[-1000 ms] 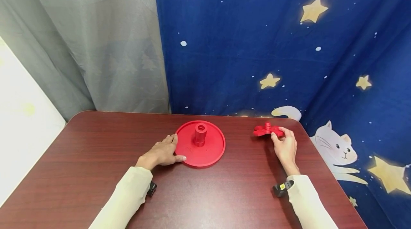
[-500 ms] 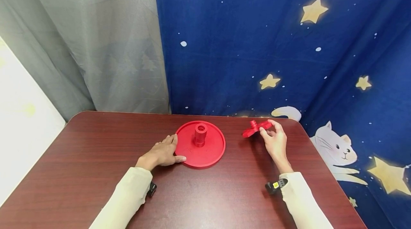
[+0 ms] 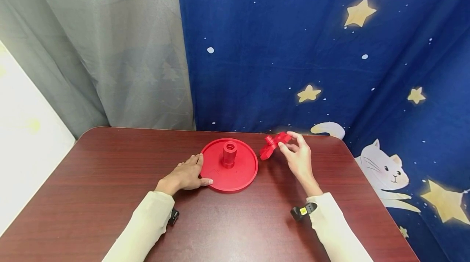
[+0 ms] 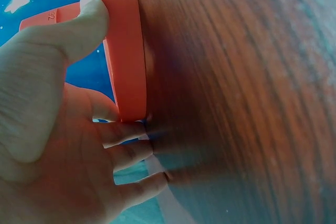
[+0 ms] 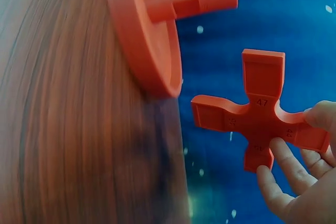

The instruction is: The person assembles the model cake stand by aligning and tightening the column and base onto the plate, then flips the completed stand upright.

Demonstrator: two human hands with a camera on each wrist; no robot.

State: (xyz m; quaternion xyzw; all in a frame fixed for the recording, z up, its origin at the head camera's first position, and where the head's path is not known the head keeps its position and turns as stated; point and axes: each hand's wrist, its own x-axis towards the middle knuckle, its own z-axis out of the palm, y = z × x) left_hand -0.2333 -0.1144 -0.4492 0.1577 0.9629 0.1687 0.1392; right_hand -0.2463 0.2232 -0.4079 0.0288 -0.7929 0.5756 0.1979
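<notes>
A round red dish (image 3: 238,176) with a low rim lies flat on the table, and a hollow red post (image 3: 229,154) stands up from its middle. My left hand (image 3: 185,175) rests against the dish's left side, its fingers extended and the thumb on the rim (image 4: 123,51). To the right of the dish, my right hand (image 3: 300,162) pinches a red four-armed cross (image 3: 267,152) by one arm. The cross is held tilted above the table, its short stub pointing up and left. Raised numbers mark its underside (image 5: 260,116) in the right wrist view.
The dark wood-grain table (image 3: 110,164) ends at a back edge just behind the dish and the cross. A blue starry curtain (image 3: 257,70) and a grey curtain (image 3: 128,49) hang behind it. Each wrist wears a small black camera (image 3: 299,213).
My right hand has carried the cross left, closer to the dish, and tilted it from nearly level to slanting. The left hand and dish have stayed put.
</notes>
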